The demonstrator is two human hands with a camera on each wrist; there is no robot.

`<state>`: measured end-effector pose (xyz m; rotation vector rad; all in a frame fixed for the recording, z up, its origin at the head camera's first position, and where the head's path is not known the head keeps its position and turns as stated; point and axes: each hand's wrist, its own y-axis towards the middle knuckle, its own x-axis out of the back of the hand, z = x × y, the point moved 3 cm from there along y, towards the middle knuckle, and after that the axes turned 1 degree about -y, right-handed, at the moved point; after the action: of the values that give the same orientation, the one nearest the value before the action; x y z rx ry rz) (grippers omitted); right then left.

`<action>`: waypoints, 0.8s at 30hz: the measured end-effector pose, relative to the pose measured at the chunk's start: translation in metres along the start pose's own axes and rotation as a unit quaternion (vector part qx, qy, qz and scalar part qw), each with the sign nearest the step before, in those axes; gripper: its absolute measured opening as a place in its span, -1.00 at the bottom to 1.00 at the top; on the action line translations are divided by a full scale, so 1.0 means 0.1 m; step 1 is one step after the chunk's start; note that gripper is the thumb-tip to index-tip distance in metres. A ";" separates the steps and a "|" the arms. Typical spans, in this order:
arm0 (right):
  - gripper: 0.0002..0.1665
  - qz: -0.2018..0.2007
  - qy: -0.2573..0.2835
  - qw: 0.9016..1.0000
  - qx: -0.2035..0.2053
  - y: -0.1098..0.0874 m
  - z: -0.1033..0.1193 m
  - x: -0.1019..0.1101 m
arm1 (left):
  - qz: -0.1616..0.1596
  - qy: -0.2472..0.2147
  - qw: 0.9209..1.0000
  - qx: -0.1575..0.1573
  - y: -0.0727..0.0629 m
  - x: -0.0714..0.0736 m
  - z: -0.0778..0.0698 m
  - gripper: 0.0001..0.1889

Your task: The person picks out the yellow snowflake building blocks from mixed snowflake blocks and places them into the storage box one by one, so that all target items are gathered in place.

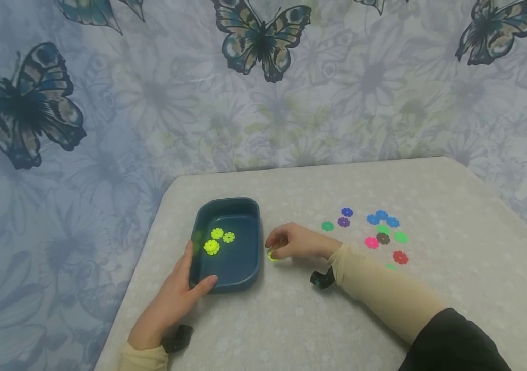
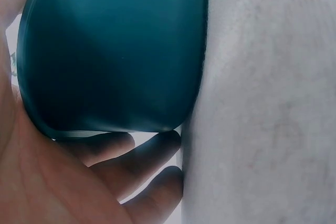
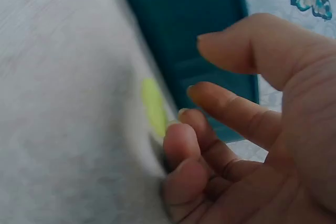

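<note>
A dark blue plastic tray [image 1: 255, 268] stands on the left part of the table. My left hand [image 1: 172, 299] grips its near left corner, thumb at the near rim and fingers along the outer left wall; the left wrist view shows those fingers [image 2: 152, 156] against the wall. Inside the tray lie several yellow flower-shaped discs [image 1: 211, 247]. Right of the tray, my right hand [image 1: 300, 242] is low over another yellow disc [image 3: 153, 106], which lies on the table. Its thumb and forefinger stand apart in the right wrist view, while the lower fingers bend beside that disc.
Farther right on the table [image 1: 291, 319] lie loose discs: purple [image 1: 344, 222], blue [image 1: 392, 222], pink [image 1: 372, 242], brown [image 1: 383, 238], red [image 1: 400, 257] and green [image 1: 327, 225]. A wall with butterfly patterns [image 1: 263, 38] rises behind the table.
</note>
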<state>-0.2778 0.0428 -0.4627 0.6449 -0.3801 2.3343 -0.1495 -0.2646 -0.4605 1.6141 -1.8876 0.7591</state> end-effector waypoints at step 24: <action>-0.76 -0.027 -0.205 0.977 0.045 0.02 -0.02 -0.16 | -0.003 0.001 1.000 0.004 0.01 0.00 -0.01 0.18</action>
<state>-0.2699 0.0336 -0.4729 1.1741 -0.4340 2.1685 -0.1500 -0.2636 -0.4596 1.6237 -1.8795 0.7655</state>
